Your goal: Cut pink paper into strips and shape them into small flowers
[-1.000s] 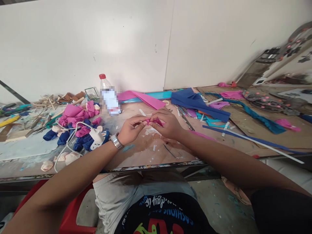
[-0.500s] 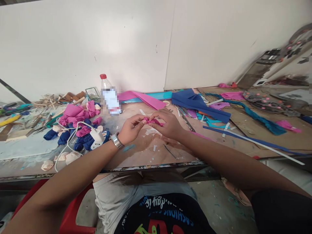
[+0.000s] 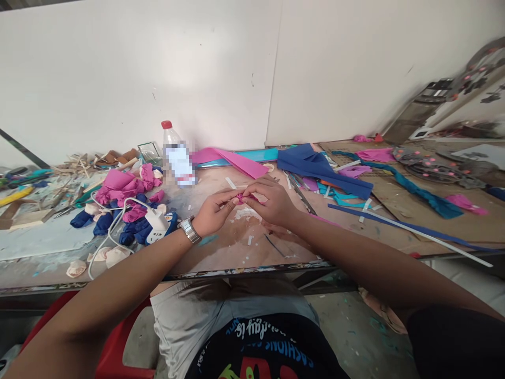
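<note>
A small bunched piece of pink crepe paper (image 3: 240, 198) is pinched between my two hands, above the middle of the table. My left hand (image 3: 215, 211), with a metal watch on its wrist, closes thumb and fingertips on the left end of it. From the other side my right hand (image 3: 271, 201) grips it, its fingers curled over and hiding part of the piece. Behind the hands lie a long pink strip (image 3: 240, 162) and a folded dark blue sheet (image 3: 319, 171).
To the left are rolled pink and blue paper pieces (image 3: 120, 187), a white cable with a power strip (image 3: 158, 229) and a red-capped bottle (image 3: 167, 131). At the right, a white stick (image 3: 430, 237) and a teal twisted strip (image 3: 418, 192) lie near cardboard (image 3: 402, 210).
The pink piece looks more tightly bunched, with less of it showing between the hands. My left fingers have shifted slightly; the right hand stays nearly in place.
</note>
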A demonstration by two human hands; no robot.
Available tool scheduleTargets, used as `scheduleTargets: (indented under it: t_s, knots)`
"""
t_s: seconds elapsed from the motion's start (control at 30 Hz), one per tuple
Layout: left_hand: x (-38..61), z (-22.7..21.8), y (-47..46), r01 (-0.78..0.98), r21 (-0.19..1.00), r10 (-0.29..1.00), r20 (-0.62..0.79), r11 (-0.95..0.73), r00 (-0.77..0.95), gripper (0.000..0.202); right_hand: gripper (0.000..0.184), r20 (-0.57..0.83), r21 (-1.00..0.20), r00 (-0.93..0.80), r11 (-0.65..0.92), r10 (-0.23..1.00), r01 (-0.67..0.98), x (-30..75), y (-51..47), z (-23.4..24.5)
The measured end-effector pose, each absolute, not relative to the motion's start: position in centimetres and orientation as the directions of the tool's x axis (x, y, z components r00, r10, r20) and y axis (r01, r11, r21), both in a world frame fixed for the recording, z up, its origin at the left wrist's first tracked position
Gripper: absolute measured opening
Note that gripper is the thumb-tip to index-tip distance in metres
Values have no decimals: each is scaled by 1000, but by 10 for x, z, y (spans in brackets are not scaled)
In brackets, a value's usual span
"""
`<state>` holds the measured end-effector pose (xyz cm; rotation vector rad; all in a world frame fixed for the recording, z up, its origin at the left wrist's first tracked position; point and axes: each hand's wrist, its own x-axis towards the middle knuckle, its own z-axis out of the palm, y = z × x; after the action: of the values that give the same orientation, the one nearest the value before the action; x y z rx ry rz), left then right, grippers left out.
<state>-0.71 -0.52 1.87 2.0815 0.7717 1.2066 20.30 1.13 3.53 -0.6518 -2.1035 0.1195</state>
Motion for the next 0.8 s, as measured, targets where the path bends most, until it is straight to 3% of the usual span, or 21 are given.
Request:
scheduleTargets:
  t_s: [0.27, 0.57, 0.8]
  knots:
    - [-6, 16, -5, 182, 755, 744, 519, -630, 421, 35, 13, 750, -311, -449, 858, 486, 409, 202, 12, 35]
    - [-7, 18, -5, 165, 791, 761, 475, -589, 441, 30, 23, 744, -201, -536, 898, 400, 391, 205, 22, 23]
    - [-5, 15, -3, 62, 901, 848, 379, -430, 370, 41, 22, 703, -285, -546, 884, 456, 371, 204, 14, 33]
